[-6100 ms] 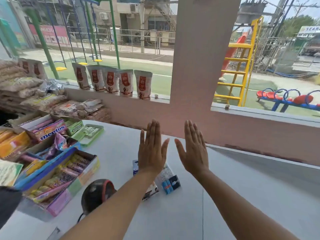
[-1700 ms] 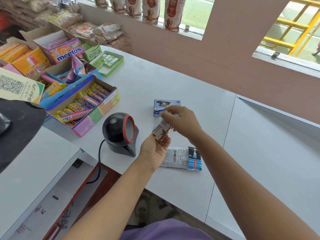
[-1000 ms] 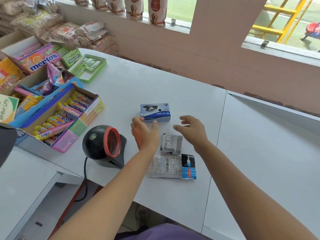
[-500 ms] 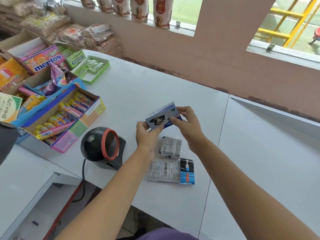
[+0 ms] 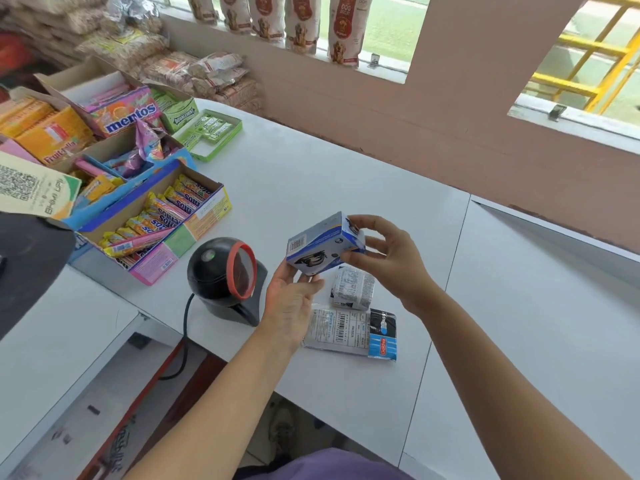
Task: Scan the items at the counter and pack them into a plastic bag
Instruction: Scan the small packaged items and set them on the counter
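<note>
While both hands hold it above the counter (image 5: 346,161), the box (image 5: 323,242) tilts with its barcode end toward the scanner (image 5: 225,271) — right hand (image 5: 391,259) pinching the far end, left hand (image 5: 291,297) cupping it from below. Beneath lie a small packet (image 5: 353,287) and a flat pack (image 5: 349,329), apparently touching — both on the counter.

mentos box (image 5: 127,114), candy display box (image 5: 162,226), qr code card (image 5: 33,188), dog food pouches (image 5: 301,19)
</note>
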### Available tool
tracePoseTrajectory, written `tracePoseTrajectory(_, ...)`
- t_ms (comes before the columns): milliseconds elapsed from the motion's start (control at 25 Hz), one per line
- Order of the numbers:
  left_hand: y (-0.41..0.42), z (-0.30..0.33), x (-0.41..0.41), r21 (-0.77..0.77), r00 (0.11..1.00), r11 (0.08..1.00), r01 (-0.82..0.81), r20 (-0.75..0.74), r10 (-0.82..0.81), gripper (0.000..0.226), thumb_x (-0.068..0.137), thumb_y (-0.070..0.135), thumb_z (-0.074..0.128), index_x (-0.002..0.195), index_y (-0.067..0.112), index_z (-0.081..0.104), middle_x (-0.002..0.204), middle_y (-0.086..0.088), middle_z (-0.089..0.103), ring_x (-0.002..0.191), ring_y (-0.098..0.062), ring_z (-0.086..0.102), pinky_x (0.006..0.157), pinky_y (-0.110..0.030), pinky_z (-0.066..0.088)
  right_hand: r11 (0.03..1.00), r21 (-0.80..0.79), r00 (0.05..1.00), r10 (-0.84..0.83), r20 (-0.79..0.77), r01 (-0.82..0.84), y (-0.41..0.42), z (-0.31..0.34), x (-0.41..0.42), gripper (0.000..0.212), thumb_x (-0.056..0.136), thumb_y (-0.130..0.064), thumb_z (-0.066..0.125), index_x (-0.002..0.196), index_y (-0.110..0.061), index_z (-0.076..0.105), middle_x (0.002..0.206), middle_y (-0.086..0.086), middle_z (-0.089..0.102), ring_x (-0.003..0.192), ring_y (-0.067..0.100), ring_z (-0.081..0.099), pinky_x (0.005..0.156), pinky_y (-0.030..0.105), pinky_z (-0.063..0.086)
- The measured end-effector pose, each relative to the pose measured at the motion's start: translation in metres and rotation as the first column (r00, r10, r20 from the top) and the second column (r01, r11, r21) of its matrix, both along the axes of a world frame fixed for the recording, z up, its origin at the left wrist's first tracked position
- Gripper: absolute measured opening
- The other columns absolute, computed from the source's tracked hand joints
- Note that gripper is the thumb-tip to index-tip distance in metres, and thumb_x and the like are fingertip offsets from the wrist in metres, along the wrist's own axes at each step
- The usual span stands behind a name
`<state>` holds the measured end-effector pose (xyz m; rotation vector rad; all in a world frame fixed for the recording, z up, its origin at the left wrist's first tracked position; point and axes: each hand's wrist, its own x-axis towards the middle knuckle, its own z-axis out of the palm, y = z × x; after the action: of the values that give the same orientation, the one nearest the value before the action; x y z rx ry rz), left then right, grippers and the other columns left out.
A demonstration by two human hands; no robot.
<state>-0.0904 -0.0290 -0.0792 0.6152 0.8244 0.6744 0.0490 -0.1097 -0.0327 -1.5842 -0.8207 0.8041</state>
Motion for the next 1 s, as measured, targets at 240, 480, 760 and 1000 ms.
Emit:
tracePoseTrajectory(240, -0.004, 0.006, -0.013, -0.217, 0.991, 0.971, -0.099, 0.063, 0.115, 0.055, 0.080, -0.030, 0.042, 0.110, 0.014, 0.058, 0.108, -0.004, 0.066, 0.100, -0.017, 0.062, 0.098, -0.030, 0.045, 0.992, -0.039, 0.963, 0.122, 0.242, -0.116, 0.027, 0.021, -0.022, 0.051, 0.076, 0.004, 0.074, 0.122, -0.013, 0.064, 0.120, 0.001, 0.061, 0.102, 0.008, 0.059, 0.087, 0.021, 0.057)
tracePoseTrajectory(480, 0.003, 0.015, 0.001, 0.068, 0.978, 0.991, 0.112, -0.187, -0.097, 0.054, 0.079, -0.024, 0.041, 0.114, 0.013, 0.061, 0.107, -0.002, 0.069, 0.097, -0.015, 0.061, 0.082, -0.021, 0.048, 0.964, -0.181, 0.978, -0.181, 0.101, 0.197, 0.009, 0.003, -0.002, 0.042, 0.084, -0.019, 0.072, 0.125, -0.016, 0.062, 0.110, 0.002, 0.069, 0.095, 0.015, 0.065, 0.064, 0.018, 0.053)
tracePoseTrajectory(760, 0.014, 0.021, 0.044, 0.132, 0.833, 0.904, 0.407, -0.459, -0.308, 0.026, 0.082, -0.006, 0.044, 0.099, 0.005, 0.060, 0.091, -0.014, 0.062, 0.071, -0.022, 0.057, 0.051, -0.018, 0.050, 0.840, -0.399, 0.924, -0.377, 0.056, 0.367, 0.003, -0.040, 0.018, 0.032, 0.090, -0.028, 0.064, 0.117, -0.012, 0.070, 0.083, -0.002, 0.063, 0.070, 0.010, 0.049, 0.061, 0.023, 0.039)
tracePoseTrajectory(1000, -0.008, 0.011, 0.020, 0.278, 0.779, 0.846, 0.455, -0.584, -0.227, 0.037, 0.094, 0.015, 0.048, 0.131, 0.011, 0.053, 0.130, -0.004, 0.058, 0.118, -0.021, 0.055, 0.095, -0.030, 0.043, 0.893, -0.345, 0.928, -0.174, 0.330, 0.290, -0.021, -0.057, -0.008, 0.040, 0.093, -0.036, 0.051, 0.127, -0.017, 0.058, 0.124, 0.004, 0.064, 0.113, 0.022, 0.054, 0.095, 0.035, 0.045)
